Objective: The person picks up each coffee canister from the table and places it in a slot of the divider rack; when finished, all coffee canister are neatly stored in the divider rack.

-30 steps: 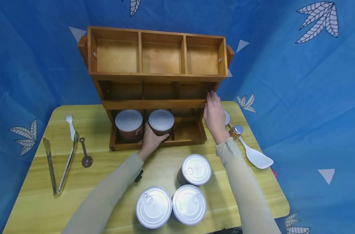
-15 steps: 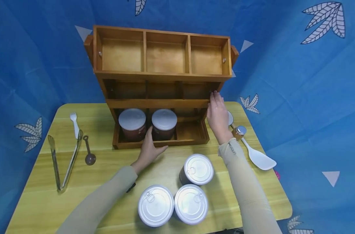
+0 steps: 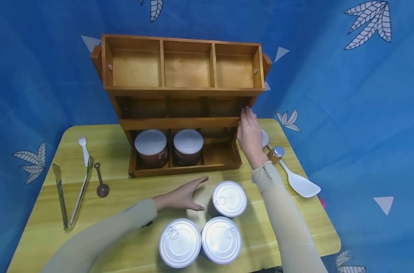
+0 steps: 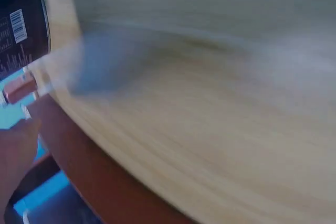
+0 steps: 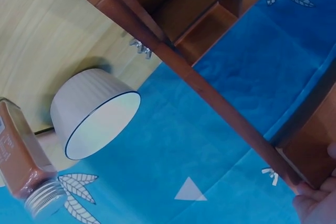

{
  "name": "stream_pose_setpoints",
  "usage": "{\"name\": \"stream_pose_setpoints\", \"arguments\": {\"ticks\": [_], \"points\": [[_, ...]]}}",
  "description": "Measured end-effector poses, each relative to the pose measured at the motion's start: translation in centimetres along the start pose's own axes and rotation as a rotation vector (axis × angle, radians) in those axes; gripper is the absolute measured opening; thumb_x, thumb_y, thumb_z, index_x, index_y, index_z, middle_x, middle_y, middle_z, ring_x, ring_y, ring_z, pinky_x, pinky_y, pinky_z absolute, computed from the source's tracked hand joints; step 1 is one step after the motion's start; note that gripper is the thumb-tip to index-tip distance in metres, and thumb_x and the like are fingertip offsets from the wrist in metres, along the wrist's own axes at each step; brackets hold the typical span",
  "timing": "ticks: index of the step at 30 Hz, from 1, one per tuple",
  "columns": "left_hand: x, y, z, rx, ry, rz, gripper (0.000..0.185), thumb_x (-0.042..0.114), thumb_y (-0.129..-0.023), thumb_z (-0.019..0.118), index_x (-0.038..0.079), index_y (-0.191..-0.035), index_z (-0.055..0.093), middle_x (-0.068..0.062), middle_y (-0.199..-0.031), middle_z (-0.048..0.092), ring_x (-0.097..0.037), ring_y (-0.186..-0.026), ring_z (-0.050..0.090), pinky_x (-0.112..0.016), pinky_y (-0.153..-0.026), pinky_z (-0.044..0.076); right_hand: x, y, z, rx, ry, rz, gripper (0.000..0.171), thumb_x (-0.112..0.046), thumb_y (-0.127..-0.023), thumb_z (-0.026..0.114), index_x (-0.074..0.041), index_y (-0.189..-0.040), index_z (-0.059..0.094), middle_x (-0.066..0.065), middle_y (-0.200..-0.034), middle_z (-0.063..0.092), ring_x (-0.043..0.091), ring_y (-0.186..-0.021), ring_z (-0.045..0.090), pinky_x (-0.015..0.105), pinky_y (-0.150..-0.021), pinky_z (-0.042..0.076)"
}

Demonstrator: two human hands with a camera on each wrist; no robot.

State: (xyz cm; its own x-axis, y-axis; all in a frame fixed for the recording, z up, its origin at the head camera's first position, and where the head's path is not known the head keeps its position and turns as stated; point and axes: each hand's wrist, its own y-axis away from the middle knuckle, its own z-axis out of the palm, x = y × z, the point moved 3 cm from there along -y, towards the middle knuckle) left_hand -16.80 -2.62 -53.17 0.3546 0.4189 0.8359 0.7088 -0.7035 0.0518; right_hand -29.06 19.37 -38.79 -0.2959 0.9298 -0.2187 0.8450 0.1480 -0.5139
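My left hand [image 3: 179,195] is over the table, fingers and thumb spread with nothing between them, just left of a dark can [image 3: 229,199] with a pale pull-tab top. Two similar cans, a left one [image 3: 180,243] and a right one [image 3: 221,240], stand nearer the front edge. My right hand [image 3: 251,136] holds the right end of the wooden rack's [image 3: 183,123] middle tier; its fingers also show on the upright in the right wrist view. In the rack's bottom tier, a left can [image 3: 150,148] and a middle can [image 3: 188,147] stand upright in separate compartments.
Metal tongs [image 3: 72,197], a white fork [image 3: 84,149] and a brown scoop [image 3: 102,189] lie at left. Right of the rack are a white bowl [image 5: 94,111], a jar with a silver lid [image 5: 29,156] and a white spatula [image 3: 300,184]. Blue cloth hangs behind.
My left hand has let go of the can in the bottom tier's middle compartment and moved back toward the cans in front. My right hand stays on the rack.
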Motion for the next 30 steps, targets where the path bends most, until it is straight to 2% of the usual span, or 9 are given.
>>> {"name": "stream_pose_setpoints", "arguments": {"ticks": [2,5,9,13,17,21,24,30], "points": [[0.1,-0.9,0.6,-0.077,0.062,0.011,0.108,0.023,-0.076,0.085,0.006,-0.157,0.016,-0.017,-0.162,0.026,-0.033,-0.149,0.028,-0.049,-0.123,0.026,-0.1,0.0,0.0,-0.006,0.002,-0.007,0.042,-0.007,-0.101,0.046,0.008,-0.140,0.047,0.024,-0.148,0.047,0.037,-0.141,0.042,0.048,-0.120,0.033],[0.1,-1.9,1.4,-0.147,0.137,0.048,0.111,0.019,-0.073,0.086,0.003,-0.156,0.014,-0.018,-0.162,0.025,-0.034,-0.150,0.026,-0.049,-0.124,0.023,-0.4,0.0,0.1,-0.012,0.007,-0.012,0.042,-0.007,-0.101,0.047,0.007,-0.140,0.047,0.024,-0.148,0.047,0.037,-0.141,0.043,0.048,-0.119,0.034],[0.2,-3.1,2.2,-0.198,0.194,0.111,0.114,0.018,-0.068,0.090,0.006,-0.155,0.017,-0.010,-0.159,0.031,-0.026,-0.151,0.025,-0.045,-0.126,0.020,-0.6,0.1,0.1,-0.007,0.016,-0.022,0.042,-0.007,-0.101,0.047,0.007,-0.140,0.048,0.024,-0.147,0.048,0.036,-0.140,0.044,0.047,-0.119,0.035],[0.0,-4.2,3.0,-0.234,0.230,0.189,0.114,0.017,-0.064,0.093,0.015,-0.154,0.023,-0.001,-0.153,0.041,-0.016,-0.146,0.033,-0.035,-0.126,0.022,-0.7,0.0,-0.1,0.013,0.023,-0.033,0.041,-0.006,-0.100,0.048,0.007,-0.138,0.050,0.023,-0.146,0.050,0.036,-0.139,0.045,0.047,-0.118,0.037],[-0.1,-5.1,3.7,-0.267,0.276,0.278,0.112,0.012,-0.063,0.092,0.017,-0.153,0.024,-0.003,-0.150,0.045,-0.015,-0.142,0.039,-0.032,-0.125,0.024,-0.5,-0.1,-0.3,0.004,0.028,-0.029,0.041,-0.007,-0.100,0.048,0.007,-0.139,0.049,0.023,-0.147,0.049,0.036,-0.139,0.045,0.046,-0.118,0.036],[0.3,-5.6,4.1,-0.265,0.303,0.334,0.110,0.011,-0.062,0.092,0.016,-0.151,0.027,-0.005,-0.149,0.046,-0.017,-0.141,0.041,-0.034,-0.125,0.025,-0.1,-0.1,-0.4,-0.035,0.033,-0.018,0.042,-0.008,-0.101,0.047,0.006,-0.141,0.047,0.022,-0.149,0.047,0.035,-0.141,0.043,0.043,-0.120,0.035],[0.7,-6.0,4.4,-0.244,0.296,0.348,0.109,0.012,-0.061,0.092,0.018,-0.150,0.029,-0.003,-0.148,0.048,-0.016,-0.140,0.043,-0.034,-0.124,0.027,0.3,-0.2,-0.6,-0.052,0.046,-0.010,0.042,-0.009,-0.102,0.046,0.005,-0.141,0.047,0.022,-0.149,0.046,0.034,-0.141,0.043,0.042,-0.120,0.035],[0.7,-5.7,4.3,-0.147,0.270,0.292,0.110,0.013,-0.058,0.094,0.021,-0.149,0.033,0.001,-0.145,0.051,-0.015,-0.137,0.046,-0.035,-0.123,0.029,0.3,-0.1,-0.9,-0.053,0.059,-0.024,0.042,-0.011,-0.102,0.046,0.005,-0.141,0.048,0.022,-0.149,0.047,0.034,-0.140,0.045,0.043,-0.119,0.036]]}}
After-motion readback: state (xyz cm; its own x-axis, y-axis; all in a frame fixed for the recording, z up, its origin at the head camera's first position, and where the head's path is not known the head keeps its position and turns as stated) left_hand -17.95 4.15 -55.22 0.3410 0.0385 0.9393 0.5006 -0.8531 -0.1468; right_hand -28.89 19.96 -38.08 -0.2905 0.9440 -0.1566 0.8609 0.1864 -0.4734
